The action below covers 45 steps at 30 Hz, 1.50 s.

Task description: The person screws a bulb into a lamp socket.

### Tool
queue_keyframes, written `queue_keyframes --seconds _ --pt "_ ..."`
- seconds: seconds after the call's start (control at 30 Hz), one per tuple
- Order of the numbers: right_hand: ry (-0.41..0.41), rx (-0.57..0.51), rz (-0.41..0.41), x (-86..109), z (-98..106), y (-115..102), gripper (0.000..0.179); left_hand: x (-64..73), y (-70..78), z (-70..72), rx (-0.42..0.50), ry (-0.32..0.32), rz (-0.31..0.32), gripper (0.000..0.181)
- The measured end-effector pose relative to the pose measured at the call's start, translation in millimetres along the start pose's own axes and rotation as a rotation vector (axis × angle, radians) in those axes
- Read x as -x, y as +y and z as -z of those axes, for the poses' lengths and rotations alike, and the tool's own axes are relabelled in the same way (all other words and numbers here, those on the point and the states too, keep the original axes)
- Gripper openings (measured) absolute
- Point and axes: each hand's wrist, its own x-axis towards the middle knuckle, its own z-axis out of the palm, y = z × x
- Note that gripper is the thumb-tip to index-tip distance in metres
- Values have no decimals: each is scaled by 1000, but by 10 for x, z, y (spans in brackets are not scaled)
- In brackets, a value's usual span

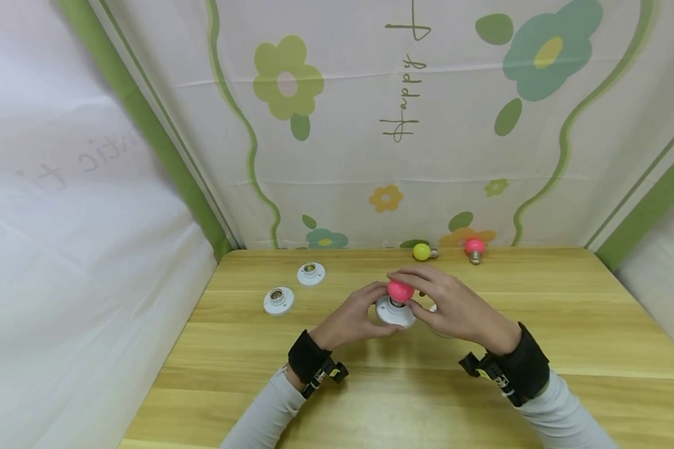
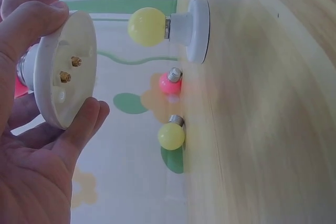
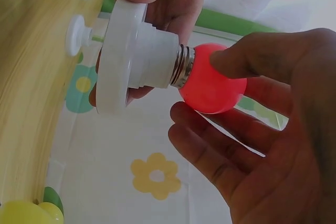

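Observation:
My left hand grips a round white lamp socket by its rim, holding it up off the table. In the left wrist view the socket's hollow underside faces the camera, with brass screws inside. The pink bulb sits with its metal thread partly inside the socket's mouth, some of the thread still showing. My right hand holds this bulb between thumb and fingers; the thumb lies on the glass in the right wrist view. Beyond the right hand, a yellow bulb stands in another white socket, mostly hidden in the head view.
Two bare white sockets lie on the wooden table at the left. Near the back edge lie a loose yellow bulb and a loose pink bulb. A flowered cloth hangs behind the table.

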Motion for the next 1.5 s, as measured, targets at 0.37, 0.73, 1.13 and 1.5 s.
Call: queue_keyframes --seconds 0.37,0.73,1.13,1.5 --pt "-2 5 -12 -12 -10 -5 51 11 10 -7 -5 -16 0 68" --pt "23 -48 45 -9 -10 20 49 5 32 -9 -3 -28 -68 71" --pt "-20 8 -22 0 22 -8 71 21 74 -7 -18 -26 -70 70" --pt "-5 -97 64 24 61 10 50 25 62 -12 -30 -8 -107 70"
